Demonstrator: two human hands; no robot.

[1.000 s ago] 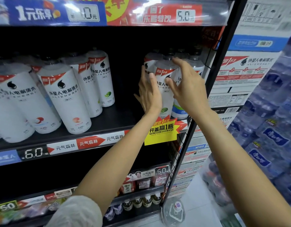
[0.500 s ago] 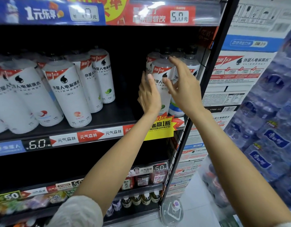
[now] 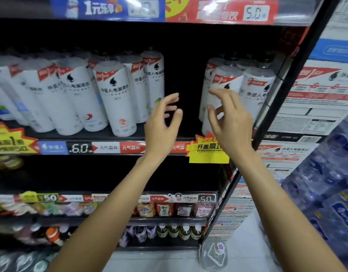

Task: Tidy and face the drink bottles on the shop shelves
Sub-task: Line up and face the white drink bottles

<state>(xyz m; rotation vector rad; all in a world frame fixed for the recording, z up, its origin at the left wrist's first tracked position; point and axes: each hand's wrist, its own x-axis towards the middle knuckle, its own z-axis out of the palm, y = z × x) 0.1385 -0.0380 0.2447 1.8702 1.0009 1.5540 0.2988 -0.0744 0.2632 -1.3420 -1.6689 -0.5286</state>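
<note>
White drink bottles with red and black labels stand on the middle shelf [image 3: 130,137]. A left group [image 3: 114,99] of several leans in rows; a smaller right group [image 3: 226,79] stands by the shelf's end. My left hand [image 3: 161,126] hovers in the dark gap between the groups, fingers loosely spread, holding nothing. Just in front of the right group's front bottle, my right hand [image 3: 230,122] is raised with relaxed fingers and grips nothing.
A yellow promo tag [image 3: 206,152] hangs on the shelf edge under my right hand. Lower shelves hold small bottles [image 3: 177,231]. Stacked cartons [image 3: 316,99] and wrapped water packs [image 3: 330,193] stand to the right. A water jug [image 3: 214,254] sits on the floor.
Both hands have come off the front bottle of the right group and drawn back. My left hand has shifted left into the gap. The view has swung left.
</note>
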